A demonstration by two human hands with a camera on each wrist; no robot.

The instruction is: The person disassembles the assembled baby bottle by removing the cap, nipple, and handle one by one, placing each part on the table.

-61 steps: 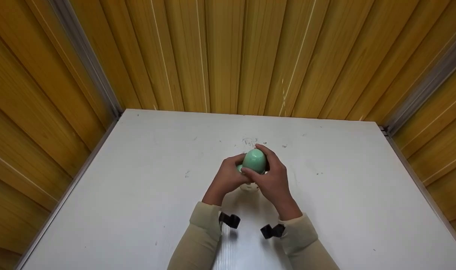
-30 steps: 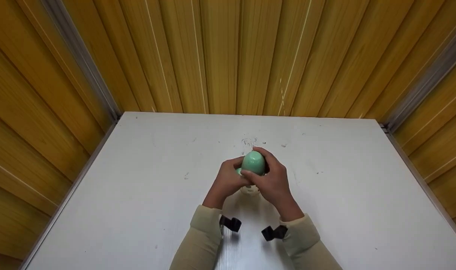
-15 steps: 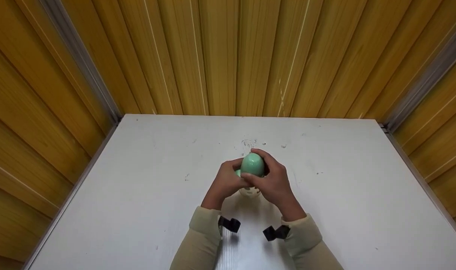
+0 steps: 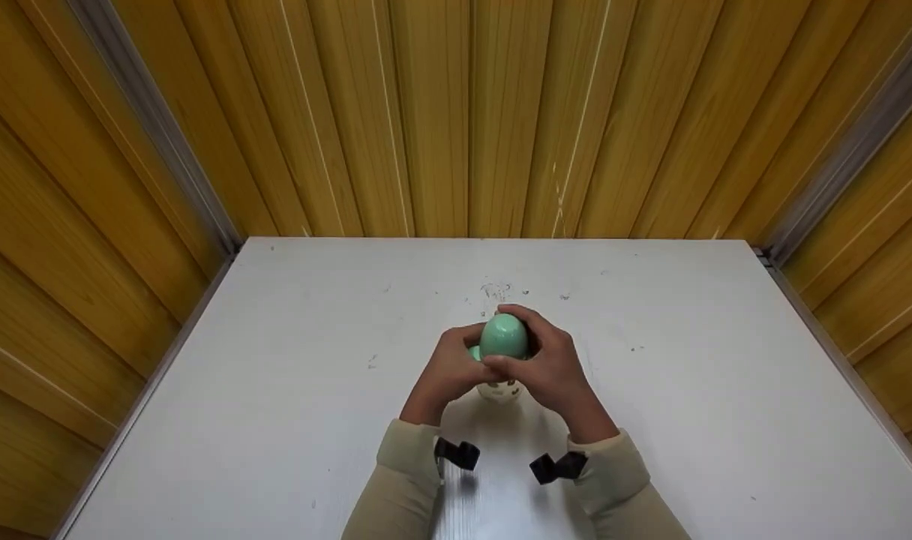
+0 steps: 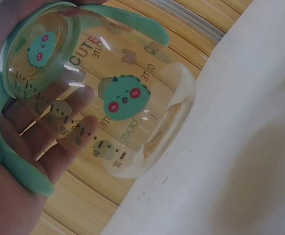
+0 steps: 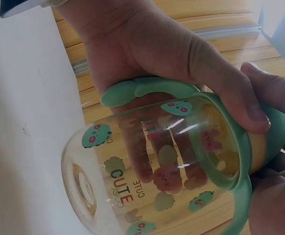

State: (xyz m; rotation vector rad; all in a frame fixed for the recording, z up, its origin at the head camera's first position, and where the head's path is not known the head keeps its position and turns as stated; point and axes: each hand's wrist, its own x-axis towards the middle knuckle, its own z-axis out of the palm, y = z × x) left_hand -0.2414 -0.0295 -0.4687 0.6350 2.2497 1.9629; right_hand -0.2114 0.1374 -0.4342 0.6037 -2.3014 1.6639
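Observation:
A clear baby bottle [image 5: 132,127] with chick prints and measuring marks is held tilted above the table, its base toward the person. Its dome-shaped green cap [image 4: 504,337] faces up and away. My left hand [image 4: 450,367] grips the bottle near its collar; in the left wrist view its fingers [image 5: 59,152] pass behind the clear body, inside a green side handle [image 5: 22,174]. The other handle [image 6: 149,89] shows in the right wrist view. My right hand [image 4: 550,364] holds the cap between thumb and fingers. In the head view the hands hide most of the bottle.
A white table [image 4: 336,427] with small dark scuffs [image 4: 495,289] lies under the hands. Yellow wood-look panels [image 4: 433,120] stand behind it and at both sides, with grey metal posts [image 4: 156,127] at the corners. Black wrist cameras [image 4: 559,468] sit at both cuffs.
Both hands and the bottle have come slightly lower in the head view, and more of the bottle's base shows. The view itself has tilted up a little. Both holds look the same.

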